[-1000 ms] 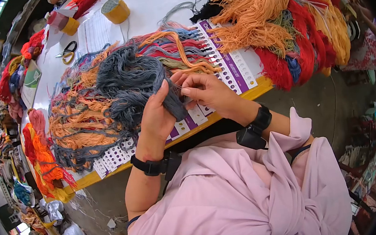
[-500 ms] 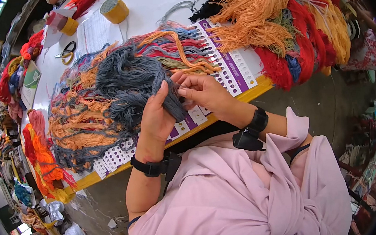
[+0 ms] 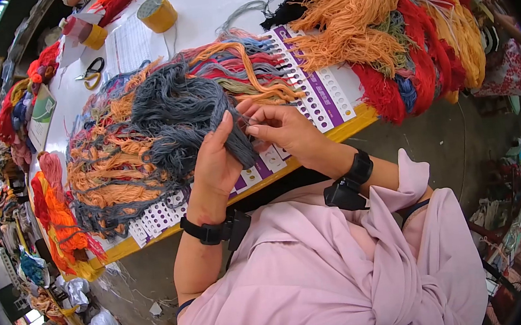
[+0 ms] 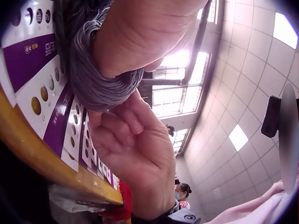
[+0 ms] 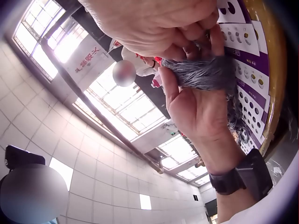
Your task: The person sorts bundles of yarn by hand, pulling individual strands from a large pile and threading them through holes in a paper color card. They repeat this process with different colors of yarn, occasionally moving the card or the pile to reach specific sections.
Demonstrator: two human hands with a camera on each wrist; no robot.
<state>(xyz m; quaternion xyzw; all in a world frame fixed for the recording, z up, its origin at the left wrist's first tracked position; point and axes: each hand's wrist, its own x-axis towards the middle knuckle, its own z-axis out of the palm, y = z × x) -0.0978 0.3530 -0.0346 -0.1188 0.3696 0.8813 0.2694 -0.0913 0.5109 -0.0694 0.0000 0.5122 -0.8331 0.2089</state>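
Note:
My left hand (image 3: 214, 161) grips the end of a grey-blue skein of thread (image 3: 173, 98), thumb on top, as the right wrist view of the looped thread (image 5: 201, 72) also shows. The rest of the skein lies heaped over other threads on the table. Close against the held end, my right hand (image 3: 289, 132) has thumb and forefinger together, pinching a thin strand. Its other fingers are curled in the left wrist view, where the right hand (image 4: 140, 154) sits just below the thread loop (image 4: 100, 70). Under the hands lie white and purple punched thread cards (image 3: 320, 94).
Orange, red and pink threads (image 3: 114, 173) spread left of the skein. Bundles of orange thread (image 3: 347, 24) and red thread (image 3: 417, 74) hang over the table's right side. Scissors (image 3: 92, 72), a printed sheet (image 3: 135, 45) and a yellow tape roll (image 3: 157, 14) lie farther back.
My right hand has shifted slightly to the left at the skein's end, its fingers making small movements. The left hand keeps its hold, and the skein has hardly moved.

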